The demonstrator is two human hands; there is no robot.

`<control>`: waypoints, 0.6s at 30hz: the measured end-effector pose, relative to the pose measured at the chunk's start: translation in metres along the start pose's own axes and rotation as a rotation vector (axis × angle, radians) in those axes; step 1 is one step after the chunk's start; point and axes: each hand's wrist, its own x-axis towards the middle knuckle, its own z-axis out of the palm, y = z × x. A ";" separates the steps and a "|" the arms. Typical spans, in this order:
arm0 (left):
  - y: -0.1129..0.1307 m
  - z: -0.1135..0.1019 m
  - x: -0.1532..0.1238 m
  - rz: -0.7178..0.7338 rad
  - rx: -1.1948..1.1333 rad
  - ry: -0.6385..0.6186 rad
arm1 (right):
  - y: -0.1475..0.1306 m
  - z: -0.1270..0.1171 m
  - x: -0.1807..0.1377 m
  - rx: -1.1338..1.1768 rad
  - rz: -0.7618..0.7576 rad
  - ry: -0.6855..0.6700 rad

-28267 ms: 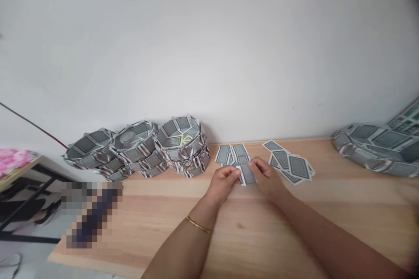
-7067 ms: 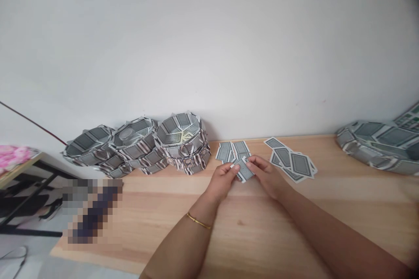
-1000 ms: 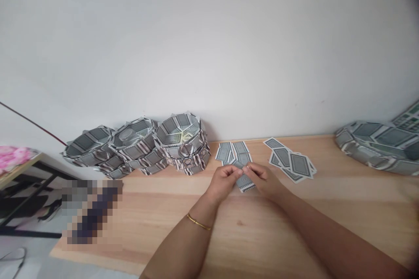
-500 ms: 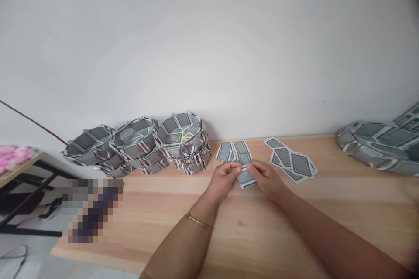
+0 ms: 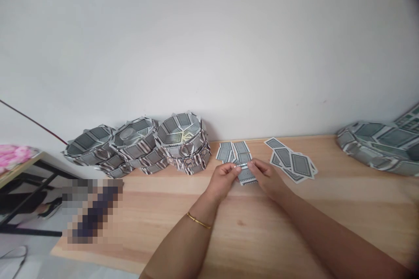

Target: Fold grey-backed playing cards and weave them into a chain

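Between my hands is a grey-and-white patterned playing card (image 5: 246,176), its far edge turned up in a narrow fold. My left hand (image 5: 224,178) pinches the card's left side between thumb and fingers. On the other side my right hand (image 5: 264,177) pinches it, the thumb near the folded edge. Whether more than one card is in them I cannot tell. Just beyond lie some folded cards (image 5: 241,148), partly hidden by my fingers. To the right, several flat cards (image 5: 284,156) overlap in a loose pile, back sides up.
Stacked bowls woven from cards (image 5: 182,150) stand in a row against the wall at left. Another card bowl (image 5: 369,163) sits at the table's far right. A blurred dark item (image 5: 94,213) lies by the left edge of the wooden table (image 5: 157,209). Pink material (image 5: 15,154) rests on a neighbouring table.
The card's far edge has been bent over further, and my fingers have shifted slightly apart along the fold. The piles and bowls have stayed put.
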 end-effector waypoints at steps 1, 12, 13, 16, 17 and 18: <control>0.000 0.000 0.000 -0.003 -0.006 0.004 | 0.000 0.000 0.000 -0.002 0.001 -0.002; 0.000 -0.001 0.000 0.014 0.020 -0.005 | -0.001 0.001 0.000 -0.093 -0.020 0.055; 0.000 -0.001 0.000 0.013 0.021 -0.008 | -0.001 0.001 0.000 -0.101 -0.021 0.052; 0.001 0.000 0.000 0.006 0.032 -0.019 | -0.001 0.000 0.000 -0.114 -0.030 0.039; 0.001 0.000 0.000 0.001 0.040 -0.024 | 0.000 0.000 0.001 -0.117 -0.033 0.035; 0.001 0.000 0.000 -0.004 0.052 -0.029 | 0.000 0.000 0.001 -0.119 -0.037 0.030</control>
